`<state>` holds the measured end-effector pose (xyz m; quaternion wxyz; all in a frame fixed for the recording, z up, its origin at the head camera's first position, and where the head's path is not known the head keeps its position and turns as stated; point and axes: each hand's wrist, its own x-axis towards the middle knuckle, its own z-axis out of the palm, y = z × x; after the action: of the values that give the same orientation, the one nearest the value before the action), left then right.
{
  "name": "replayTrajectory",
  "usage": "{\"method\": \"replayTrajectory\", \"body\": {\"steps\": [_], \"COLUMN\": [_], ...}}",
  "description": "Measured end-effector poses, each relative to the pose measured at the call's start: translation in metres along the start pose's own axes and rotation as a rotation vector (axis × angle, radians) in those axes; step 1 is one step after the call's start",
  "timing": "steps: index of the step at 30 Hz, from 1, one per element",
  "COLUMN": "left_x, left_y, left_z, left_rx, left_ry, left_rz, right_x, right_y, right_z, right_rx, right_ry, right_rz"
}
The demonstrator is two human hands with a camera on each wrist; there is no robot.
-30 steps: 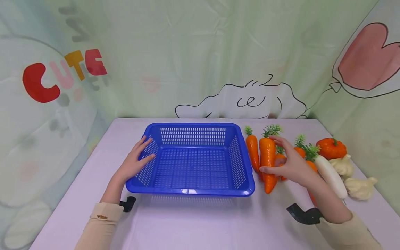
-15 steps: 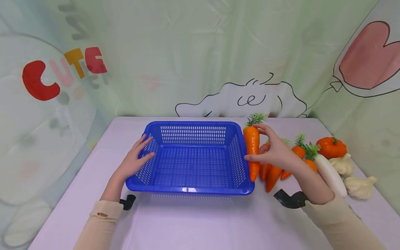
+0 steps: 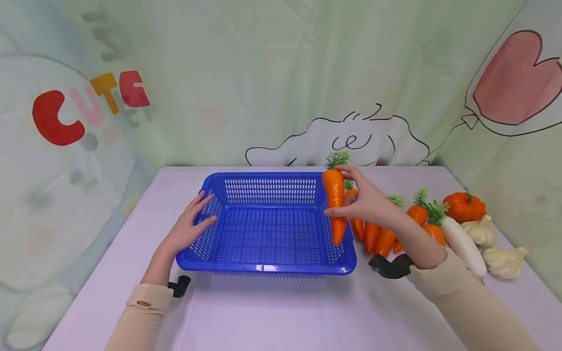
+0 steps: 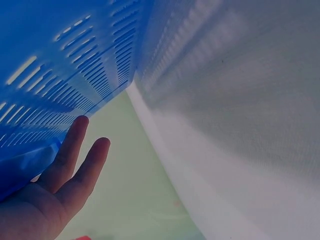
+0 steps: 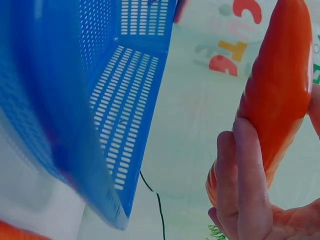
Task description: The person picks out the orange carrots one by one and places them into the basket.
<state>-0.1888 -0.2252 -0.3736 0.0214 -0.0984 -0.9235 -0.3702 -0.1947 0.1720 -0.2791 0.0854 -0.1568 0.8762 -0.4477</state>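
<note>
At the left rim of the blue basket: left hand, fingers apart, likely steadying it. Above the right rim: right hand grips a carrot lengthwise, probably for balance. Behind all, printed backdrop.

Head view forward and down, wrist views close, basket shared

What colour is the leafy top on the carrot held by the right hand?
The leafy top of the held carrot is green, showing best in the head view.
</note>
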Motion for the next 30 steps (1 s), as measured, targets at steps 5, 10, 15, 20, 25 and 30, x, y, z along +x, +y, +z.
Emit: {"method": "replayTrajectory", "body": {"steps": [5,10,15,20,25,30], "left_x": [0.0,-0.001,-0.001,0.0,0.0,0.001], "left_y": [0.0,-0.001,0.0,0.0,0.0,0.0], "left_z": [0.0,0.0,0.001,0.001,0.001,0.001], "left_rx": [0.0,0.003,0.009,0.007,0.005,0.004], "left_ry": [0.002,0.007,0.007,0.003,0.007,0.01], "left_rz": [-0.005,0.0,0.008,0.009,0.003,-0.001], "right_x": [0.009,0.018,0.029,0.039,0.048,0.059], "right_y": [-0.007,-0.013,-0.017,-0.023,-0.031,-0.033], "right_z": [0.006,0.012,0.018,0.026,0.034,0.043], "right_rx": [0.024,0.059,0.081,0.101,0.127,0.152], "right_ry": [-0.03,-0.062,-0.094,-0.111,-0.126,-0.171], "right_rz": [-0.001,-0.015,-0.024,-0.019,-0.032,-0.058]}}
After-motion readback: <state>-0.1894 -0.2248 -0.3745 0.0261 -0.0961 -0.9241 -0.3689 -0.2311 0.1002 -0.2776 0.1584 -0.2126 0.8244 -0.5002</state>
